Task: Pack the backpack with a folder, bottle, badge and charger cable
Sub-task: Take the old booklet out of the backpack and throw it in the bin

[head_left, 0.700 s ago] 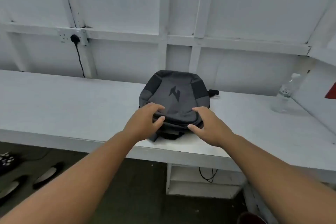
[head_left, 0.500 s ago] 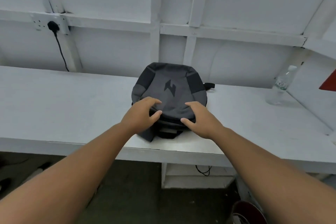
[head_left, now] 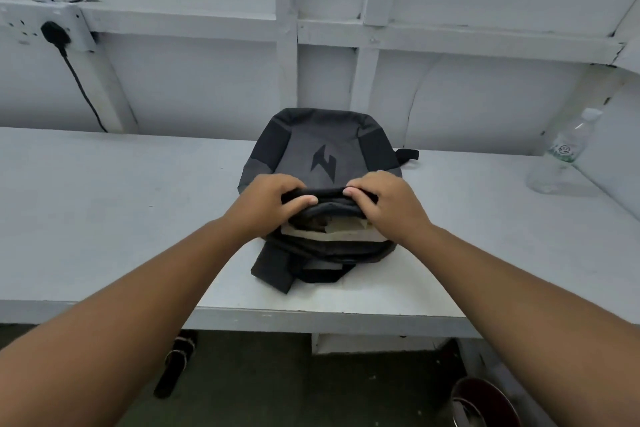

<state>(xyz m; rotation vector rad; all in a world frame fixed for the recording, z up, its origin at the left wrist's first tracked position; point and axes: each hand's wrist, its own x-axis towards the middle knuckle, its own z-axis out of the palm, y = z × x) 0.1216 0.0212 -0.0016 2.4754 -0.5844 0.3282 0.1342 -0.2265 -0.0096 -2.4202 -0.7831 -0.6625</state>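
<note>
The grey backpack point(head_left: 323, 149) is lying flat on the white bench point(head_left: 121, 201), its opening facing the person. The left hand point(head_left: 270, 201) and the right hand point(head_left: 388, 204) are each pinching the upper lip of the opening, probably holding it up so things can go in (something pale point(head_left: 332, 234) is showing inside, unclear what). The plastic bottle point(head_left: 562, 156) is standing well apart, far right.

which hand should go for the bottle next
Probably the right hand. The bottle stands far on the right of the table, on that hand's side; the left hand would have to cross the backpack, whose flap both now grip.
</note>
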